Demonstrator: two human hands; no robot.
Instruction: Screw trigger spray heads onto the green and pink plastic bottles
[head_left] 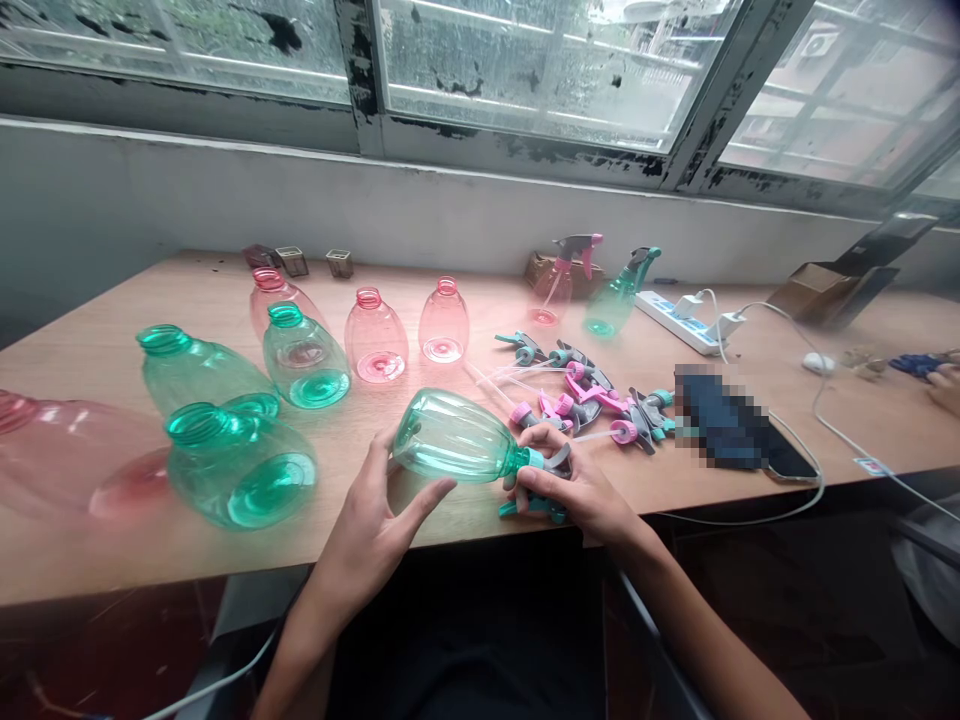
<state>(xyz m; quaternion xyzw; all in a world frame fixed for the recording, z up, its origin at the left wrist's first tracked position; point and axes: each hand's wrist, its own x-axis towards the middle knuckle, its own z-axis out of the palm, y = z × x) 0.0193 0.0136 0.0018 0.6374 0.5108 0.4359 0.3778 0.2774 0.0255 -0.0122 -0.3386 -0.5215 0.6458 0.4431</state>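
Note:
A clear green bottle (pixel 454 437) lies sideways above the table's front edge, its neck pointing right. My left hand (pixel 386 510) cups its base end, thumb stretched out below and fingers partly hidden behind it. At the neck, my right hand (pixel 574 485) grips a grey and teal spray head (pixel 556 460), which sits at the bottle's mouth. How far the head is screwed on I cannot tell. Beyond my right hand lies a pile of loose pink, grey and teal spray heads (pixel 592 390) with thin tubes. Another teal spray head (pixel 532 508) lies beneath my right hand.
Open green bottles (pixel 240 480) and pink bottles (pixel 376 340) stand on the left. A pink spray bottle (pixel 551 290) and a green spray bottle (pixel 613 300) with heads stand behind. A power strip (pixel 679 325), cables and a phone (pixel 787 460) are right; another person's hand (pixel 946 385) is far right.

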